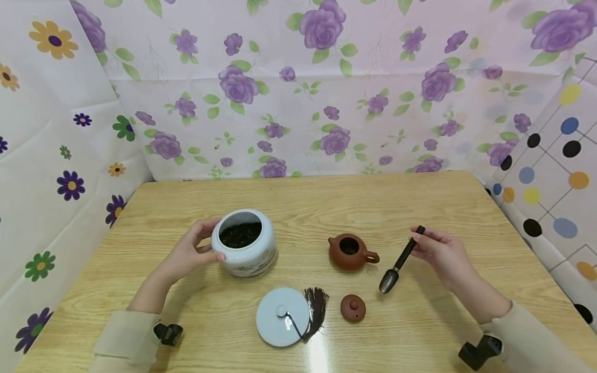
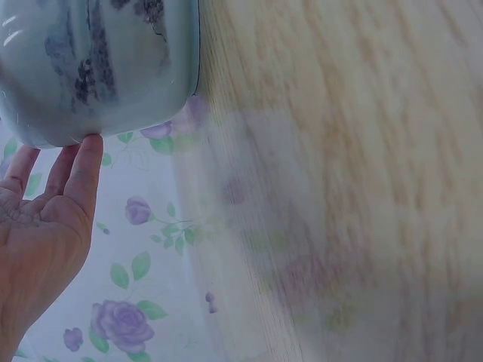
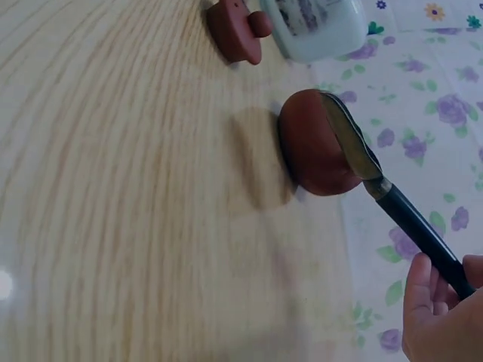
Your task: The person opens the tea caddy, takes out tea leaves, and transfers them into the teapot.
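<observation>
A round white porcelain tea jar (image 1: 249, 256) stands uncovered at the left, dark tea leaves (image 1: 240, 235) inside it. My left hand (image 1: 193, 248) holds its left side, thumb on the near side and fingers around the back; in the left wrist view the fingertips (image 2: 89, 151) touch the painted wall. At the right, my right hand (image 1: 440, 254) pinches the black handle of a tea scoop (image 1: 403, 257), its metal bowl pointing down and toward the left. The bowl looks empty in the head view. Left of the scoop sits a brown clay teapot (image 1: 342, 259) without its lid, handle toward the scoop.
The jar's pale lid (image 1: 275, 331), with a dark tassel (image 1: 318, 308), lies in front of the jar. The small clay teapot lid (image 1: 353, 308) rests in front of the teapot. Floral cloth (image 1: 289, 124) hangs behind the wooden table (image 1: 373, 202).
</observation>
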Demonstrator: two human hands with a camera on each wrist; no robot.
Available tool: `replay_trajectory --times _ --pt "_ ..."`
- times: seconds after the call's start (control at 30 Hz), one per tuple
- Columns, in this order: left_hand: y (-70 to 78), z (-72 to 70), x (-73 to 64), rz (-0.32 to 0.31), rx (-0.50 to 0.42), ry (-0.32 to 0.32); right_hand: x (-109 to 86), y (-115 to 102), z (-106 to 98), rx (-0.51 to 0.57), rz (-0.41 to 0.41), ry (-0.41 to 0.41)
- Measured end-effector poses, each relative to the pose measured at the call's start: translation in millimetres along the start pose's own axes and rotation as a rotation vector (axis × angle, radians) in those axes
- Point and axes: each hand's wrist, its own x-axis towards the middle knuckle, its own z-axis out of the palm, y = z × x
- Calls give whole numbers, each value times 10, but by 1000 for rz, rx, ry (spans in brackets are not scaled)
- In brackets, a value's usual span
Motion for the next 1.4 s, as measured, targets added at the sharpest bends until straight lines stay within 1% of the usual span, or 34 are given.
replay_trajectory --times 0.2,0.4,0.7,0.83,0.93,1.1,1.17,1.4 --pt "-7 -2 -1 -2 -5 0 30 75 -120 -122 81 -10" --pt "2 0 -8 -4 -11 -1 41 130 -227 -167 118 8" --pt "4 6 -10 -8 -5 0 102 179 -314 -245 188 1" --pt "-1 6 -12 -7 -3 2 129 210 -335 -252 191 0" --pt "-6 6 -9 -4 -4 4 148 236 -347 -286 182 8" --pt "-21 7 -3 11 -8 7 170 283 -357 -518 143 38" --pt "-29 7 -2 16 -11 7 178 297 -354 -587 133 52" --pt "-34 11 -5 23 -20 10 212 341 -341 -618 121 73"
